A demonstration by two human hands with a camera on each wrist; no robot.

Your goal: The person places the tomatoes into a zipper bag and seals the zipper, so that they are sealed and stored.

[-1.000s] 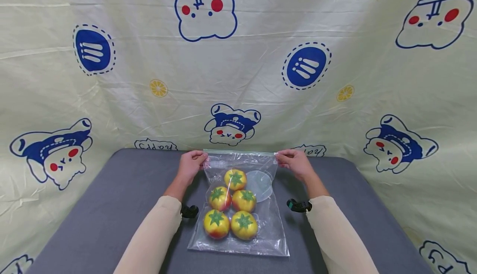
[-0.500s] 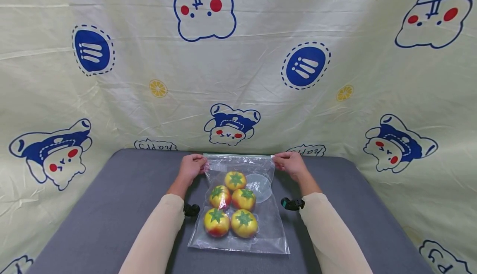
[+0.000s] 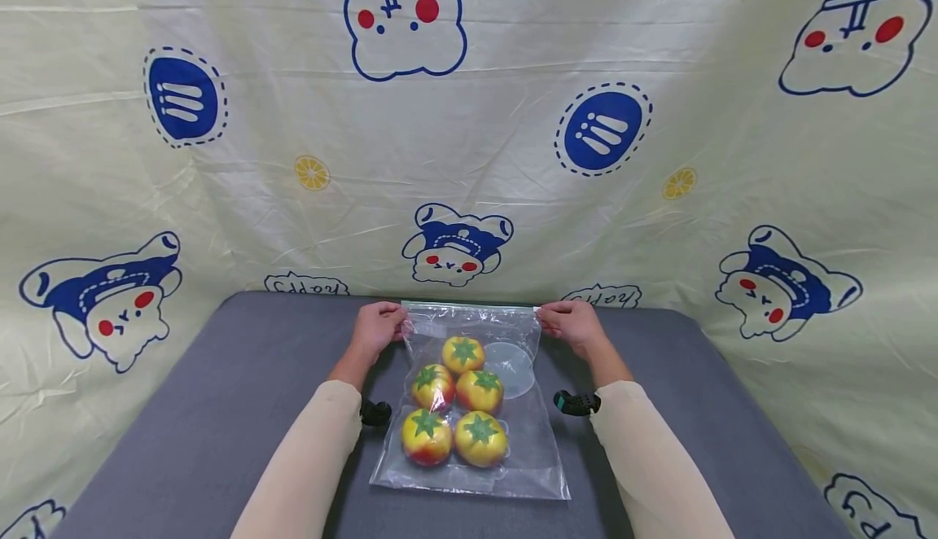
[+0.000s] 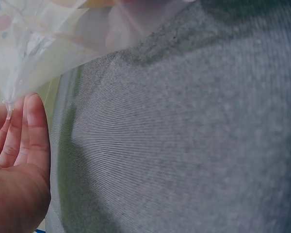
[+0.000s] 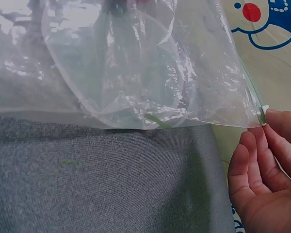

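A clear zip bag (image 3: pixel 523 457) lies flat toward the front of the table, its zip edge at the far side. Inside it are several yellow-red tomato-like fruits (image 3: pixel 479 392) with green star-shaped tops. A round translucent disc (image 3: pixel 510 370) shows at the bag's right side. My left hand (image 3: pixel 374 331) pinches the left end of the zip edge; the left wrist view shows the bag's corner (image 4: pixel 10 104) between thumb and fingers. My right hand (image 3: pixel 575 327) pinches the right end, where a small white slider (image 5: pixel 264 114) sits at the thumb tip.
The grey cloth-covered table (image 3: pixel 220 441) extends to both sides of the bag. Behind its far edge hangs a pale printed curtain (image 3: pixel 469 132) with cartoon figures. Dark bands with small devices (image 3: pixel 376 414) sit on both wrists.
Both hands and the bag's zip edge have come slightly lower and nearer, and the right hand has shifted a little left. Over the last half second almost nothing has moved.
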